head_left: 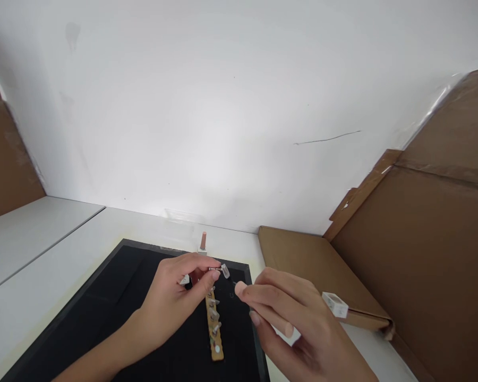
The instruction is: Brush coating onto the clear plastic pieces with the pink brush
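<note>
Between the thumb and fingers of my left hand [179, 286] is a thin metallic stem with a clear nail tip [225, 271] at its end. My right hand [298, 313] is closed around the peach handle of a nail polish brush [269, 313]. The dark end of the brush points at the nail tip; whether they touch I cannot tell. Below my hands, a tan strip [216, 354] bearing several clear nail tips [214, 314] lies on a black mat [163, 329]. My left hand partly hides the far end of the strip.
Behind my left hand stands a small bottle with a peach cap [203, 241]. A whitish block-like piece [335, 304] sits at the right, by a flat cardboard box [302, 254]. Cardboard panels [442, 239] flank the white table [63, 254], and a white wall [207, 106] rises behind.
</note>
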`<action>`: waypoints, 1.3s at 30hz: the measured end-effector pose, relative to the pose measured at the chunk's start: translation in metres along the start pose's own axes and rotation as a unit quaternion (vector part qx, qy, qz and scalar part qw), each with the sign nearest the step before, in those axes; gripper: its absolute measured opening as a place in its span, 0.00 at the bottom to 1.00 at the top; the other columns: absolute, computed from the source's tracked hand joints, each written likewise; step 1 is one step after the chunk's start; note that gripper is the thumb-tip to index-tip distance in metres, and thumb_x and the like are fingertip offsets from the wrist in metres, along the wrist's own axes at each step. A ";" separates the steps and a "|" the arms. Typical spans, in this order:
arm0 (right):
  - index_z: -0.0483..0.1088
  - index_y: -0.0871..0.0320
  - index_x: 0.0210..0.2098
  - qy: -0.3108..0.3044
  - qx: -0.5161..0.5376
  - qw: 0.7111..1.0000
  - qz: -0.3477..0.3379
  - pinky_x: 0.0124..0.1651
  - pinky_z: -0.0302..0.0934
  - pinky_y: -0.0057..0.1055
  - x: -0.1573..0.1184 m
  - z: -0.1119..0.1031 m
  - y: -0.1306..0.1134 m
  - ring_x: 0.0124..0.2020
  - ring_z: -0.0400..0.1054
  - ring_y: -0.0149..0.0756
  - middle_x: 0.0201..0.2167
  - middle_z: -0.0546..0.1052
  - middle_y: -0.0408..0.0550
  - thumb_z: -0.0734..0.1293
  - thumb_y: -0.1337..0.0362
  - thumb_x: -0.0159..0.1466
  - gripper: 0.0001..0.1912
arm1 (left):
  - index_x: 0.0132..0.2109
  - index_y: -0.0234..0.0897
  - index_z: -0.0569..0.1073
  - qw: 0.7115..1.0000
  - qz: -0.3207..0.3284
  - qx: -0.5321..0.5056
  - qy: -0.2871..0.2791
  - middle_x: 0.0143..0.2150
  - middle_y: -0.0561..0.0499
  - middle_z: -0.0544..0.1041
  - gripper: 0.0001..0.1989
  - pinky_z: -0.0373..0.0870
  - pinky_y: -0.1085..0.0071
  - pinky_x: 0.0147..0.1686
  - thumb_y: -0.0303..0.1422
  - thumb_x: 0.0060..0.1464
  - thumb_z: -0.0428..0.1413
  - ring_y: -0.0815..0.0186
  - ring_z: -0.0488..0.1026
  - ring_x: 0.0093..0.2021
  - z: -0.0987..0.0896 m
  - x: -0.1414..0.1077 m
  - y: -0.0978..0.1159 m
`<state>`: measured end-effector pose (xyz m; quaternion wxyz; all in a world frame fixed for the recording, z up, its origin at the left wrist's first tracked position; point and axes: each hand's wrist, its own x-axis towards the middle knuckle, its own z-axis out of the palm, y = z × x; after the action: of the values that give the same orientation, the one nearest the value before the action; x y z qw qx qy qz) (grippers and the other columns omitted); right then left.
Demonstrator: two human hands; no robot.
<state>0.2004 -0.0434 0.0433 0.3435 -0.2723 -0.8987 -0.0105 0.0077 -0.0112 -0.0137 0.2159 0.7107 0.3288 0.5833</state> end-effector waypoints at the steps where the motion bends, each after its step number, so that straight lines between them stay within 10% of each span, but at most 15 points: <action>1: 0.67 0.58 0.40 0.004 -0.004 1.000 0.001 0.26 0.55 0.28 0.000 -0.001 0.000 0.24 0.59 0.30 0.23 0.66 0.40 0.58 0.78 0.60 0.14 | 0.37 0.33 0.79 1.000 -0.015 -0.009 -0.002 0.28 0.49 0.81 0.05 0.71 0.78 0.25 0.25 0.54 0.58 0.71 0.72 0.22 0.000 0.000 -0.001; 11: 0.69 0.58 0.44 0.083 -0.018 0.996 0.002 0.27 0.59 0.28 -0.004 -0.001 -0.003 0.25 0.64 0.31 0.27 0.69 0.44 0.60 0.77 0.61 0.14 | 0.35 0.36 0.80 0.999 -0.034 -0.035 -0.012 0.26 0.52 0.81 0.04 0.71 0.79 0.23 0.28 0.55 0.59 0.69 0.74 0.23 -0.009 0.000 -0.004; 21: 0.67 0.56 0.48 0.060 -0.006 0.998 -0.010 0.23 0.57 0.28 0.000 0.005 -0.003 0.24 0.65 0.32 0.26 0.72 0.44 0.60 0.77 0.62 0.18 | 0.35 0.34 0.77 0.996 0.086 0.038 -0.006 0.26 0.51 0.80 0.04 0.73 0.80 0.26 0.28 0.57 0.58 0.70 0.75 0.23 -0.005 0.001 0.008; 39: 0.68 0.57 0.44 0.050 -0.019 0.999 -0.007 0.24 0.60 0.29 0.004 0.002 -0.008 0.24 0.68 0.32 0.26 0.74 0.45 0.59 0.76 0.61 0.14 | 0.36 0.33 0.77 0.992 0.109 0.061 0.032 0.26 0.49 0.80 0.07 0.74 0.79 0.26 0.31 0.60 0.56 0.70 0.76 0.24 -0.008 0.002 0.015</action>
<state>0.1931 -0.0479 0.0453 0.3824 -0.2718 -0.8821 -0.0430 0.0034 -0.0203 -0.0001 0.0966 0.7350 0.2907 0.6049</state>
